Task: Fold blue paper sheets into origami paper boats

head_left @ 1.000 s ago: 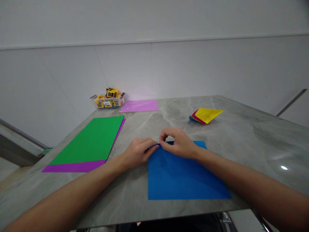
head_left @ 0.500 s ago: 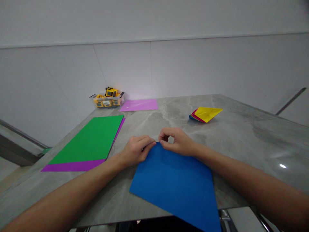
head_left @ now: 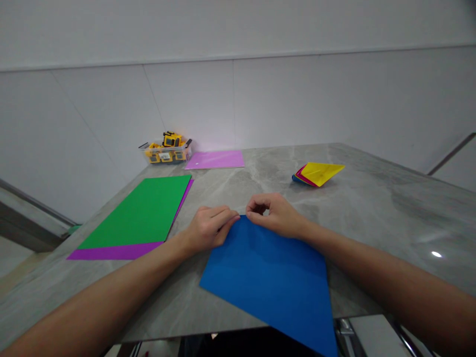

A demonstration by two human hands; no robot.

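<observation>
A sheet of blue paper (head_left: 271, 277) lies on the grey table in front of me, its lower corner reaching past the near table edge. At the sheet's far edge, my left hand (head_left: 213, 226) pinches the paper between thumb and fingers. Just right of it, my right hand (head_left: 275, 214) is curled, thumb and forefinger pressed together on the same far edge. A short stretch of blue edge shows between the two hands. The fingertips cover whatever fold may be there.
Green paper (head_left: 137, 210) lies over purple paper (head_left: 115, 252) on the left. Pink sheets (head_left: 215, 159) and a clear bin (head_left: 165, 153) of yellow toy vehicles (head_left: 173, 140) stand by the wall. A folded yellow, red and blue paper piece (head_left: 320, 173) sits at the back right of the marble-patterned table (head_left: 375, 213).
Both hands keep their pinch at the blue paper's far edge, with barely any finger movement. The whole view has shifted slightly.
</observation>
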